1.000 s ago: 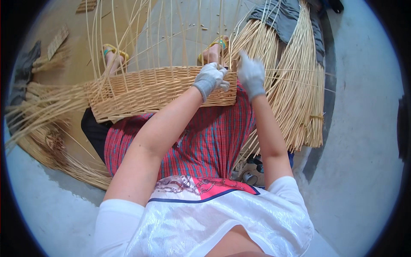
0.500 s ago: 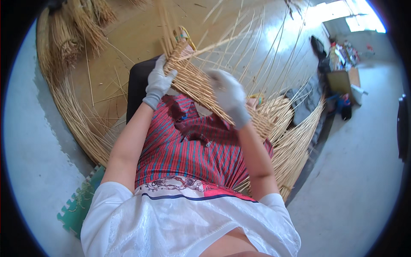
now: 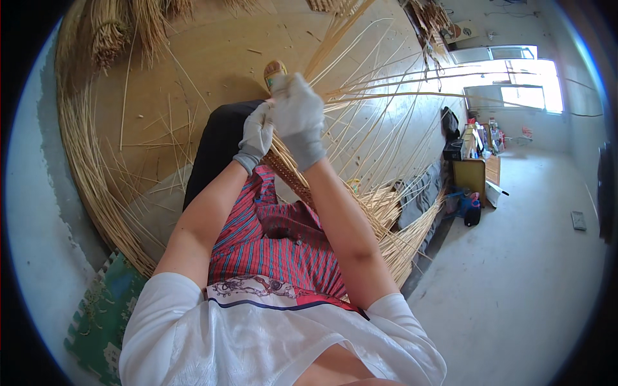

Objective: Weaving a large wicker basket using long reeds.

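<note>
- Over the red striped cloth (image 3: 257, 251), the 2 gloved hands are together at the upper-left end of the slanting woven piece (image 3: 290, 168), whose lower part runs behind the right forearm.
- The left hand (image 3: 257, 132) is against that end; its fingertips are hidden, so I cannot tell its grip.
- The right hand (image 3: 299, 106) overlaps it, bunched and blurred; I cannot tell what it clamps.
- Long loose strands (image 3: 373, 93) fan out beyond the hands.
- Step in hand, as I judge it: working strands in at that end.
- The next move probably calls for a steady left hold and an even pull from the right.
</note>
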A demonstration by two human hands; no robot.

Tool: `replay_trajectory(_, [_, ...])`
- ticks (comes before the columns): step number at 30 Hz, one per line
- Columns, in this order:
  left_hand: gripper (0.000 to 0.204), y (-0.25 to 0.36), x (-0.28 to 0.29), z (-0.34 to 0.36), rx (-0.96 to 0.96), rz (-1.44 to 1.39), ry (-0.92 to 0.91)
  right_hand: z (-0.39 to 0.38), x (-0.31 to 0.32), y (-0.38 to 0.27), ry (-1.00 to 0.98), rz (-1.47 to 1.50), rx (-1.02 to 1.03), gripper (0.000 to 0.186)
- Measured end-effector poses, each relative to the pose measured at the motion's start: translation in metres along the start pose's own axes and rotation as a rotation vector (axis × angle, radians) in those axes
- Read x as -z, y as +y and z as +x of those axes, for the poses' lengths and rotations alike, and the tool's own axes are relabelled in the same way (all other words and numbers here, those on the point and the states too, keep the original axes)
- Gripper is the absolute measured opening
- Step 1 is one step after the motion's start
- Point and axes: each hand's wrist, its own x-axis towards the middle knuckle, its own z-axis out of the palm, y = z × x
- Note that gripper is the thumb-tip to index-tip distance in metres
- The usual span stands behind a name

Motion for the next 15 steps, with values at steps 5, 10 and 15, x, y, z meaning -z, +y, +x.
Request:
replay_trajectory(5, [0.048,0.000,0.006,0.024,0.308,-0.331,-0.047,-0.011,0.020,0.003,-0.118,0.291,-0.122,0.037])
replay_trajectory(10, [0.057,0.012,-0.019,0.097,0.408,-0.540,-0.370,-0.023,0.027,0.016,-0.143,0.406,-0.060,0.034])
replay_trajectory(15, [0.050,-0.028,-0.045,0.133,0.619,-0.549,-0.543,-0.077,0.030,0.048,-0.040,0.525,-0.113,0.025])
